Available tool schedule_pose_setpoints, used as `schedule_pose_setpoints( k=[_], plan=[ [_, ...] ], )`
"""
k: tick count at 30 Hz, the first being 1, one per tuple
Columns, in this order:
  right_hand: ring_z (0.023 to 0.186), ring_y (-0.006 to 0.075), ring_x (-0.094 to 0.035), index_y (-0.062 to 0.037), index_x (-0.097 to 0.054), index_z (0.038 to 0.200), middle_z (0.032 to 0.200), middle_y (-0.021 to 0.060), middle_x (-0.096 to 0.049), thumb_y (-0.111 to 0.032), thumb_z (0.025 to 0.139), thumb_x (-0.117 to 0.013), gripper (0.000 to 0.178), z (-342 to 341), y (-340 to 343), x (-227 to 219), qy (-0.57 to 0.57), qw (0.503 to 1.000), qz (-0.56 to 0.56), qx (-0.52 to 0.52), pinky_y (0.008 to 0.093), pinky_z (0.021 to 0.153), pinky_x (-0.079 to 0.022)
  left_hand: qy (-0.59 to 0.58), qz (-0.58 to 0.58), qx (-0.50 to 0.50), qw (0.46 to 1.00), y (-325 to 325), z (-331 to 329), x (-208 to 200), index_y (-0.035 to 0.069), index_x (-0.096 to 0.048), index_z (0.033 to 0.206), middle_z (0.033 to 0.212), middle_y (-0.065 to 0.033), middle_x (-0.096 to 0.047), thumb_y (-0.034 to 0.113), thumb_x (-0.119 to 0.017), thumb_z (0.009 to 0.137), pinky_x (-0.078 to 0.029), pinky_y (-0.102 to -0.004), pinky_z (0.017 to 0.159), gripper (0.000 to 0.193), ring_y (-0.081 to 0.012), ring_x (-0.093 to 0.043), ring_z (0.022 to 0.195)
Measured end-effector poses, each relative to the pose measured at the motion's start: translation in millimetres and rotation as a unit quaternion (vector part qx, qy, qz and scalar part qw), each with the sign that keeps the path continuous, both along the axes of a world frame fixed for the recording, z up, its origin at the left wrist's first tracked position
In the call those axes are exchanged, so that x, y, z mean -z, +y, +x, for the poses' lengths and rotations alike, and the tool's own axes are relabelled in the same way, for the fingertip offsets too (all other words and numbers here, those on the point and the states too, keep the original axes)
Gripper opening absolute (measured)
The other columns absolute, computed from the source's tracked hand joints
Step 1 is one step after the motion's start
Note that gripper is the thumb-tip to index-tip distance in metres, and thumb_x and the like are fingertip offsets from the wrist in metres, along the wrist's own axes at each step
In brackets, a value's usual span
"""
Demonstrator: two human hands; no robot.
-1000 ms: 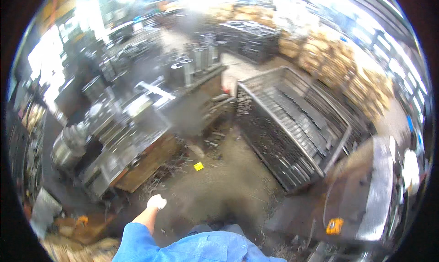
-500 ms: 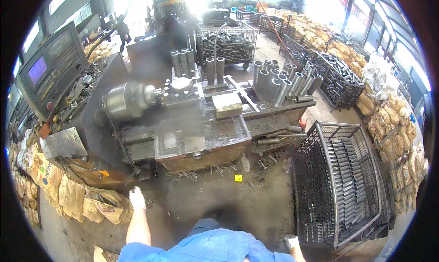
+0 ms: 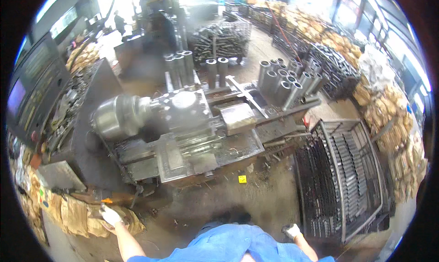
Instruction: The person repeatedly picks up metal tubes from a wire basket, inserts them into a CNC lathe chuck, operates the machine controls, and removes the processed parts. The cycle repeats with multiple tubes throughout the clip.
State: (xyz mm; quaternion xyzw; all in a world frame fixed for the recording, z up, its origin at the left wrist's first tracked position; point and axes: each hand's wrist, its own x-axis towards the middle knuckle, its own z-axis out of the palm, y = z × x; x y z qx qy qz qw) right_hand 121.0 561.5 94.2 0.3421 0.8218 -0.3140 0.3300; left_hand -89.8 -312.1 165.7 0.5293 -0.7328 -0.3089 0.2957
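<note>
Left hand (image 3: 111, 215) has moved outward to the brown sacks (image 3: 74, 216), lower left; right hand (image 3: 291, 231) hangs beside the metal crate (image 3: 337, 176). I cannot tell either grip's opening or contents; I must keep fingers clear of the crate's edge
</note>
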Motion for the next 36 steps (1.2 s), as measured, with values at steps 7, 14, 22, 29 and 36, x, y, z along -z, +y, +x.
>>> schedule_pose_setpoints(
  k=[7, 14, 22, 29, 36],
  plan=[
    [0.094, 0.0465, -0.071, -0.0047, -0.080, 0.099, 0.100, 0.0244, -0.077, -0.042, 0.090, -0.071, 0.039, -41.9, 17.9, -6.2, 0.129, 0.988, 0.027, -0.076, 0.0516, 0.081, -0.058, 0.015, -0.241, 0.036, 0.970, 58.5, -22.8, 3.0, -0.001, -0.057, 0.150, 0.143, -0.0239, -0.065, 0.043, -0.056, 0.110, -0.050, -0.0454, 0.110, 0.060, -0.0388, -0.065, 0.126],
    [0.101, 0.0374, -0.076, -0.0139, -0.083, 0.112, 0.110, 0.0160, -0.081, -0.042, 0.091, -0.072, 0.037, -6.3, 61.9, 3.8, 0.127, 0.989, 0.016, 0.073, 0.0484, 0.090, -0.059, -0.101, 0.119, 0.376, 0.914, 354.7, -68.5, 106.6, 0.000, -0.058, 0.149, 0.132, -0.0205, -0.069, 0.036, -0.065, 0.105, -0.052, -0.0452, 0.104, 0.057, -0.0348, -0.067, 0.117],
    [0.112, 0.0321, -0.075, -0.0066, -0.077, 0.122, 0.120, 0.0156, -0.078, -0.029, 0.095, -0.076, 0.035, 3.5, 238.3, -65.6, 0.322, 0.922, -0.012, 0.215, 0.0407, 0.099, -0.059, -0.218, -0.009, 0.843, 0.491, 806.7, -124.9, 18.1, 0.001, -0.063, 0.141, 0.130, -0.0233, -0.070, 0.025, -0.070, 0.102, -0.051, -0.0486, 0.107, 0.047, -0.0409, -0.067, 0.121],
    [0.107, 0.0351, -0.076, -0.0076, -0.074, 0.127, 0.121, 0.0195, -0.078, -0.026, 0.093, -0.072, 0.039, 18.0, 562.1, 12.9, 0.273, 0.938, 0.139, 0.164, 0.0415, 0.094, -0.061, 0.096, -0.220, 0.940, 0.243, 1185.2, -156.2, 36.2, 0.001, -0.066, 0.134, 0.128, -0.0239, -0.068, 0.015, -0.080, 0.089, -0.048, -0.0550, 0.110, 0.049, -0.0456, -0.062, 0.122],
    [0.099, 0.0343, -0.079, -0.0089, -0.083, 0.108, 0.108, 0.0184, -0.081, -0.018, 0.087, -0.065, 0.029, -39.6, 627.8, 301.4, -0.087, 0.972, -0.013, -0.217, 0.0487, 0.083, -0.063, 0.013, -0.229, 0.962, 0.147, 1353.3, -135.7, 117.1, 0.004, -0.072, 0.104, 0.107, -0.0141, -0.074, 0.016, -0.078, 0.082, -0.056, -0.0477, 0.087, 0.025, -0.0372, -0.071, 0.096]
  ],
)
